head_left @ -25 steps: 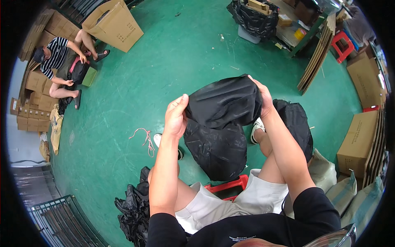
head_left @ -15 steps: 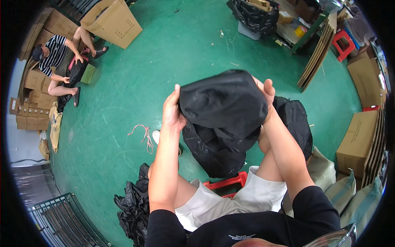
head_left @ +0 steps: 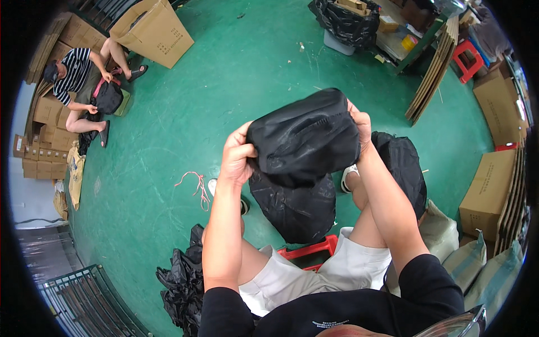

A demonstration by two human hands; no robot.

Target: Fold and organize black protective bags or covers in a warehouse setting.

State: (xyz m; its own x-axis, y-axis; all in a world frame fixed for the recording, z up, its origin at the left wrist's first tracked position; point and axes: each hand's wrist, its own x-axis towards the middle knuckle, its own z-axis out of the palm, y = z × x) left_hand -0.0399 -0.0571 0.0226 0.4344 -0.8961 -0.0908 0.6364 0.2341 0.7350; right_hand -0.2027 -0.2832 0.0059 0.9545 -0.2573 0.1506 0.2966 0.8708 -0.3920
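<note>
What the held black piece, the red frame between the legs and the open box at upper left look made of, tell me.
Black piece: probably thin synthetic fabric, faintly glossy; it creases softly and catches light, though a coated sheet is possible.
Red frame: likely moulded plastic, smooth and evenly coloured.
Open box: apparently cardboard, matt brown, with flat panels and straight folded edges.

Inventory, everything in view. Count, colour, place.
Cloth: 1, black, both hands
Bundles: 2, black, floor centre, right
Plastic pile: 1, black, lower left
Cord: 1, pink, left floor
Plastic frames: 2, red, centre, upper right
Open carton: 1, brown, upper left
Other cartons: several, brown, both sides
Cardboard sheets: several, brown, right
Sacks: several, pale, lower right
Tub: 1, grey, top
Rack: 1, dark, lower left
Co-worker: 1, striped shirt, left
Left hand: 1, cloth's left end
Right hand: 1, cloth's right end
</note>
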